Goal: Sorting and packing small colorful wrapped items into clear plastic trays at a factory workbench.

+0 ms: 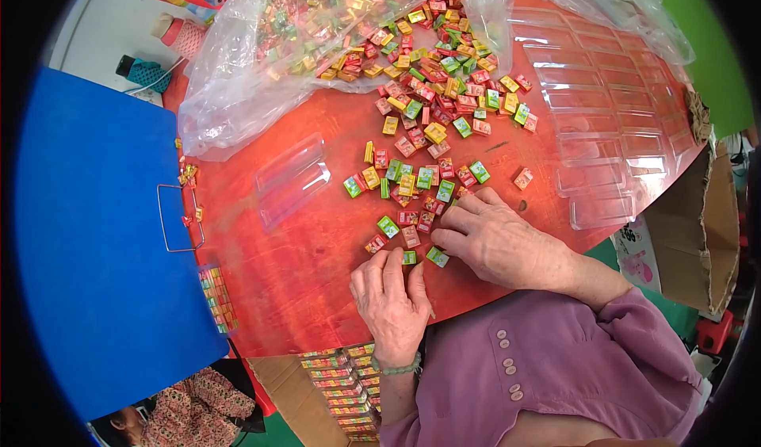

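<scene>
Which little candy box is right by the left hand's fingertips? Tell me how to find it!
Start at the red table, then find the left hand lying flat near its front edge. Right at that hand's fingertips sits a small green box. It lies closer to the left hand than any other box, just left of another green box by the right hand.

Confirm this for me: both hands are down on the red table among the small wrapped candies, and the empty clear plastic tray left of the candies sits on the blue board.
Not quite. In the head view the clear plastic tray lies on the red table, beside the blue board, not on it. The rest holds: the left hand and right hand are both down on the table among the small wrapped candies.
</scene>
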`<act>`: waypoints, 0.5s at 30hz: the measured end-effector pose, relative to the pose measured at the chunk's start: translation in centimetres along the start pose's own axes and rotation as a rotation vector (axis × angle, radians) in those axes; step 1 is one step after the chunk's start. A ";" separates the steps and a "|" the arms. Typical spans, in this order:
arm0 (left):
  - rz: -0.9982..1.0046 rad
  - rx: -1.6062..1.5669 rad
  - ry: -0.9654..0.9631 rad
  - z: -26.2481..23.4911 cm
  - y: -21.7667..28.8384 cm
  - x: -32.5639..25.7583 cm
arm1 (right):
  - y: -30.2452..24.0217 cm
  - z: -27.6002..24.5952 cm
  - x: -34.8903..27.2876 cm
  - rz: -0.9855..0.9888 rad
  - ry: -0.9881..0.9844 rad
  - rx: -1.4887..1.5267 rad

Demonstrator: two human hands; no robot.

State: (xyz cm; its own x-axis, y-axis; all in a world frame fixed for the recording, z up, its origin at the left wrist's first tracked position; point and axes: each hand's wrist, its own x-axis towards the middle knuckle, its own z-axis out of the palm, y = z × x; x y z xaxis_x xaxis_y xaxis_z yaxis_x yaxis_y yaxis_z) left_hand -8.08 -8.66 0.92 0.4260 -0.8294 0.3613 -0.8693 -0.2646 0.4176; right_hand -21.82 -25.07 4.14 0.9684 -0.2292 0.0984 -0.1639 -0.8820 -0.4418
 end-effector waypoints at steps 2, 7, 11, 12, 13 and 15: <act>0.006 0.028 -0.010 0.0 0.1 0.4 | 0.1 0.0 -0.1 -0.003 0.006 -0.006; -0.050 0.027 -0.038 0.2 0.8 1.7 | 0.0 -0.1 -0.2 0.018 -0.003 -0.036; -0.066 -0.017 -0.043 0.4 1.4 2.2 | 0.1 0.0 -0.5 0.024 0.010 0.006; -0.067 -0.016 -0.042 0.5 1.5 2.3 | 0.1 -0.1 -0.5 0.017 0.000 0.008; -0.079 -0.030 -0.047 0.6 1.5 2.3 | 0.1 -0.1 -0.5 0.010 -0.010 0.009; -0.093 -0.043 -0.052 0.7 1.6 2.5 | 0.2 -0.1 -0.5 0.005 -0.022 0.000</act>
State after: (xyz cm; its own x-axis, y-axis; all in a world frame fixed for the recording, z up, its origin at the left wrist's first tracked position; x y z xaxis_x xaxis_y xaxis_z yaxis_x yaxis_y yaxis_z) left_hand -8.61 -11.53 1.94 0.4896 -0.8270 0.2765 -0.8148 -0.3209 0.4828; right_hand -22.34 -25.23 4.10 0.9714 -0.2248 0.0765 -0.1689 -0.8807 -0.4426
